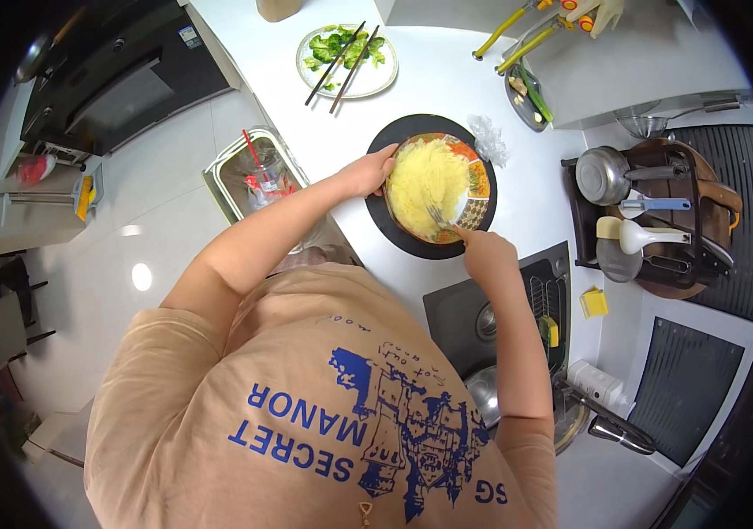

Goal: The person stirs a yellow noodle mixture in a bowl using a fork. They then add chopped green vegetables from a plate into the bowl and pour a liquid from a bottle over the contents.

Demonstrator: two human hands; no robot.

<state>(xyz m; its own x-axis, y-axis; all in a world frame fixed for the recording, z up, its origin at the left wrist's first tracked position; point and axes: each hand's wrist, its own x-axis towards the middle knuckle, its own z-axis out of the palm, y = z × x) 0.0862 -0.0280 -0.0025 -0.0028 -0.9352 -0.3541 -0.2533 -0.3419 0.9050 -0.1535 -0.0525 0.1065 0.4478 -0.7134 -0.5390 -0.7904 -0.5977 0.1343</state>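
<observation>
A patterned plate (479,178) lies on a round black mat (383,221) on the white counter. On it is a mound of pale yellow mash (426,175), which looks like mashed potato. My left hand (371,173) grips the plate's left rim. In my right hand (490,256) is a metal fork (439,217), its tines in the lower part of the mash. Crumpled clear plastic (487,140) lies beside the mat. Farther back, an oval plate (350,88) holds broccoli (327,47), with two dark chopsticks (355,69) laid across it.
A dark dish (523,109) with green onion and garlic stands at the back right. Close on the right are a black sink (449,311) and a utensil rack (578,228) with a small pot (602,175). An open bin (221,192) stands left of the counter.
</observation>
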